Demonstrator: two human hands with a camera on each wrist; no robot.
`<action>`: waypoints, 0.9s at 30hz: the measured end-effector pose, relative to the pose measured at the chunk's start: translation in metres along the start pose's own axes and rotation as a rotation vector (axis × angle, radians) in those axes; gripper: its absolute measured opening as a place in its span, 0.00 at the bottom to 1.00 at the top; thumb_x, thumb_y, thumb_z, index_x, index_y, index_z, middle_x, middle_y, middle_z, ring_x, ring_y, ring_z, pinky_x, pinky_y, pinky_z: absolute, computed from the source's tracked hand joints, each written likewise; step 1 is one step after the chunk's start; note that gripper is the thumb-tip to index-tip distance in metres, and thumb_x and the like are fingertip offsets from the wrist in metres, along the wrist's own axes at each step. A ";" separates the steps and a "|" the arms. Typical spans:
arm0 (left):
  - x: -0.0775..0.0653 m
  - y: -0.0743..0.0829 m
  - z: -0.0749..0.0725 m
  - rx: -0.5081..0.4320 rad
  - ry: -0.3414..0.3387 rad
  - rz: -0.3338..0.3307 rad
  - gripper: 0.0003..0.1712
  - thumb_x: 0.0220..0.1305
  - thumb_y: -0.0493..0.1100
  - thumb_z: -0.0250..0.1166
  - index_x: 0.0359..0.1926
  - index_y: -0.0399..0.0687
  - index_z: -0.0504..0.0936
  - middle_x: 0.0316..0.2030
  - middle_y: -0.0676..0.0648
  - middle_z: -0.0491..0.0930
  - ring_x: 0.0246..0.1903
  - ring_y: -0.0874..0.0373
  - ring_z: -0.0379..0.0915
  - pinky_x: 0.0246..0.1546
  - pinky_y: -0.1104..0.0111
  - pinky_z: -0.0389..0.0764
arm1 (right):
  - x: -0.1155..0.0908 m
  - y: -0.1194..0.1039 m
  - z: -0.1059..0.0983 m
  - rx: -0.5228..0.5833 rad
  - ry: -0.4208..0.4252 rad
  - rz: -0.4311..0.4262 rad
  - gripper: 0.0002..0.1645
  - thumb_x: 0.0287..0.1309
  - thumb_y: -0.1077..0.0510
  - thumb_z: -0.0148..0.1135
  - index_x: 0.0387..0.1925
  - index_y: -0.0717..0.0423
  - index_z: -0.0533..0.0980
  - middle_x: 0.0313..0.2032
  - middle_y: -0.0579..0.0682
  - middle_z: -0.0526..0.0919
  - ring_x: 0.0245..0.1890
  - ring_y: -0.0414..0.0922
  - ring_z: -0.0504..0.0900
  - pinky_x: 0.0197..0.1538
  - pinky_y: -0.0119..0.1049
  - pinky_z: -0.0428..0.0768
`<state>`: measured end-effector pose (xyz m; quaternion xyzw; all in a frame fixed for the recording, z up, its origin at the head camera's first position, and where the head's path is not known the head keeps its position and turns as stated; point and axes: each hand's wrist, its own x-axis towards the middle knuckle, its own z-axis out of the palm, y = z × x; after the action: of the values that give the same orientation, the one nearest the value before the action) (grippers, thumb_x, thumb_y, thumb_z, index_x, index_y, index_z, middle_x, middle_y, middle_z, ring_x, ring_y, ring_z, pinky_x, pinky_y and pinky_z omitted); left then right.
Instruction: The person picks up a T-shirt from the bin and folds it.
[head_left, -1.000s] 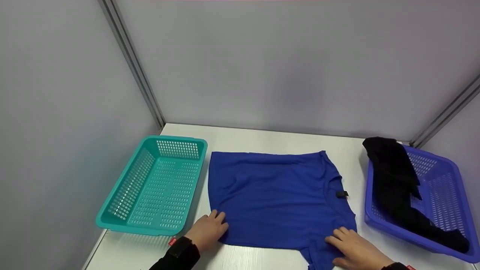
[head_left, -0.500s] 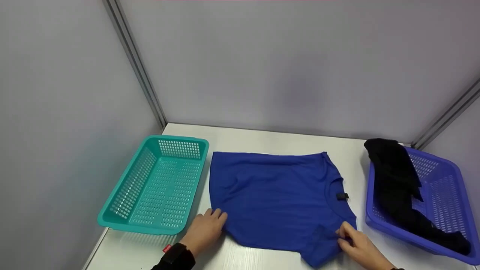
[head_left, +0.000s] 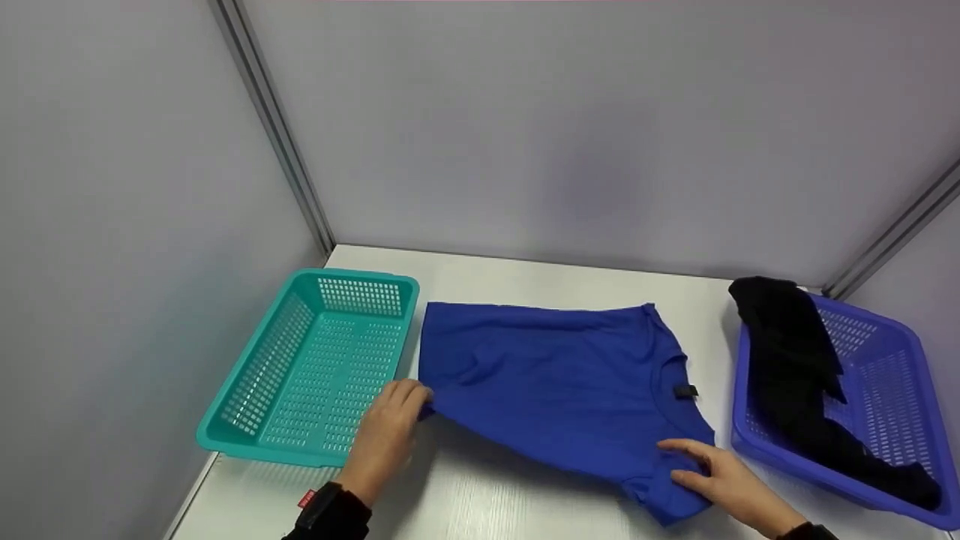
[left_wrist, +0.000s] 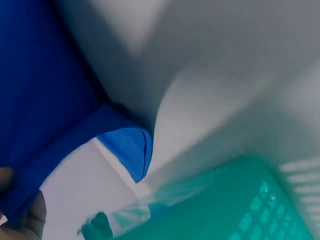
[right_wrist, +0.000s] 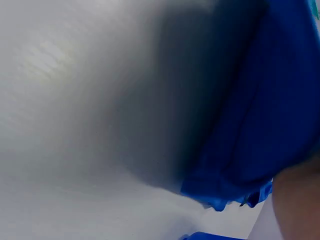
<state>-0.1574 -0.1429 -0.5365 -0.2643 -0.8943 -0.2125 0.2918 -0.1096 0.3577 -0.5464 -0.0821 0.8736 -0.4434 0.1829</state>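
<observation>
A blue T-shirt [head_left: 547, 375] lies on the white table in the head view, its collar and black label [head_left: 685, 391] toward the right. My left hand [head_left: 386, 431] pinches the hem at the near left corner, and that edge is raised off the table. In the left wrist view the hem curls up beside the fingertips [left_wrist: 35, 215]. My right hand [head_left: 727, 480] holds the shirt near its sleeve, thumb and forefinger on the cloth; the sleeve end hangs down. The right wrist view shows the lifted blue cloth [right_wrist: 270, 115] with its shadow below; the right fingertips are mostly hidden there.
A teal plastic basket [head_left: 214, 431] with nothing in it stands left, close to my left hand. On the right is a purple basket [head_left: 919, 397] with black clothing [head_left: 787, 375] draped over its near side. Grey-white panels [head_left: 525, 135] enclose the table [head_left: 487, 274].
My left hand has moved up and away from me, lifting the shirt's near edge. The right hand has gone from lying on the sleeve to gripping it, and the sleeve has lifted.
</observation>
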 end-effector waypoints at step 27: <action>-0.009 0.003 -0.037 -0.090 -0.620 0.013 0.06 0.62 0.36 0.72 0.33 0.49 0.83 0.29 0.55 0.80 0.29 0.61 0.77 0.30 0.66 0.81 | -0.025 -0.011 -0.049 0.282 0.189 -0.020 0.18 0.78 0.59 0.53 0.56 0.73 0.72 0.41 0.47 0.86 0.41 0.38 0.82 0.46 0.31 0.79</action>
<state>-0.1344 -0.1638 -0.5147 -0.3350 -0.9287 -0.1592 -0.0053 -0.1060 0.3950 -0.5046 -0.0223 0.8151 -0.5692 0.1050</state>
